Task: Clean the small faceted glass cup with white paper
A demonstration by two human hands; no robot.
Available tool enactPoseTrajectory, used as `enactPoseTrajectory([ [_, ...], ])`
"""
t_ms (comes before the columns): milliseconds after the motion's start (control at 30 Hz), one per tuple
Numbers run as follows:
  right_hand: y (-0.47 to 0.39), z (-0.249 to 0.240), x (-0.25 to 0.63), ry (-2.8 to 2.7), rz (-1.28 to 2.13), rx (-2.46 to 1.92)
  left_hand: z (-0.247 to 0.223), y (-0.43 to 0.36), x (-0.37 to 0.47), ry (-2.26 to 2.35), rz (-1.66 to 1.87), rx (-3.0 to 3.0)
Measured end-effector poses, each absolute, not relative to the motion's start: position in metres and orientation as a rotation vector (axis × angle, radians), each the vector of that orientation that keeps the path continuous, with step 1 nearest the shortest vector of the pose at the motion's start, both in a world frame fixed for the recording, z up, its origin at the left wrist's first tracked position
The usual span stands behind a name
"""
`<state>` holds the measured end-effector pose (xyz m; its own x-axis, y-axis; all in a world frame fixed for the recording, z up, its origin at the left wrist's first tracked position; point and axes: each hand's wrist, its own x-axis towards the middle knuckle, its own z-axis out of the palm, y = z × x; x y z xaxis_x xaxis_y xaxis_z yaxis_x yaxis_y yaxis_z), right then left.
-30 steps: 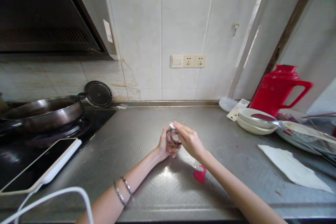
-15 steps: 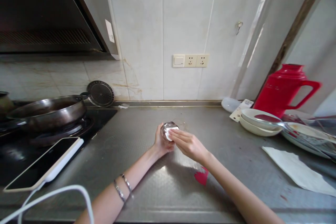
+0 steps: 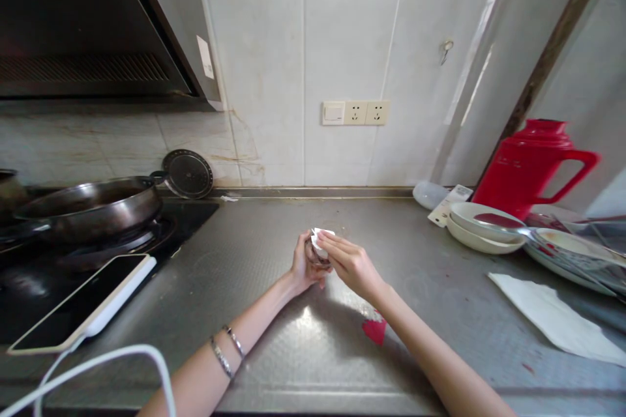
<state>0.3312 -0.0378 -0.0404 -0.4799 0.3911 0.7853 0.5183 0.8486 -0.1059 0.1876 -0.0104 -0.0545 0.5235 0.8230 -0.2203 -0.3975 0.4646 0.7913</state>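
Note:
Over the middle of the steel counter, my left hand (image 3: pixel 302 265) is wrapped round a small, clear, brownish-looking glass vessel (image 3: pixel 317 258), perhaps a cup or jar. My right hand (image 3: pixel 355 265) pinches a small piece of white tissue (image 3: pixel 321 234) and presses it against the vessel's upper part. The right fingers hide much of the tissue and part of the vessel. Two silver bracelets (image 3: pixel 227 350) circle my left forearm. Below my right wrist a torn red scrap (image 3: pixel 375 330) lies on the counter.
On the left, a steel pan (image 3: pixel 92 205) sits on the black stove, with a phone (image 3: pixel 81 306) and white cable in front. To the right stand a red thermos (image 3: pixel 531 166), white bowls (image 3: pixel 484 241) and stacked dishes. A white paper sheet (image 3: pixel 552 316) lies nearby.
The vessel has tilted in my left hand, so its round top no longer faces me as much. My right hand and the tissue have shifted slightly up along its top.

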Motion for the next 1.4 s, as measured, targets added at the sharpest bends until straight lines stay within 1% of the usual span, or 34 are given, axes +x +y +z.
enactPoseTrajectory([
  [200, -0.047, -0.039, 0.323, -2.193, -0.197, -0.573, -0.056, -0.006, 0.186, 0.616, 0.891, 0.614],
  [433, -0.049, -0.034, 0.338, -2.209, -0.206, -0.573, -0.052, 0.001, 0.175, 0.554, 0.827, 0.654],
  [533, -0.048, -0.035, 0.339, -2.094, -0.12, -0.625, -0.047, -0.001, 0.173, 0.525, 0.786, 0.749],
  [667, -0.048, -0.038, 0.332, -1.862, -0.011, -0.718, -0.044, -0.007, 0.175, 0.57, 0.854, 0.81],
  [900, -0.042, -0.044, 0.331, -1.551, 0.195, -0.888, -0.043, -0.012, 0.179, 0.57, 0.858, 1.012],
  [1100, -0.042, -0.043, 0.334, -1.605, 0.123, -0.863, -0.042, -0.011, 0.185, 0.743, 0.878, 1.12],
  [1400, -0.037, -0.042, 0.336, -1.955, -0.187, -0.645, -0.049, -0.003, 0.186, 0.885, 0.885, 1.108],
])
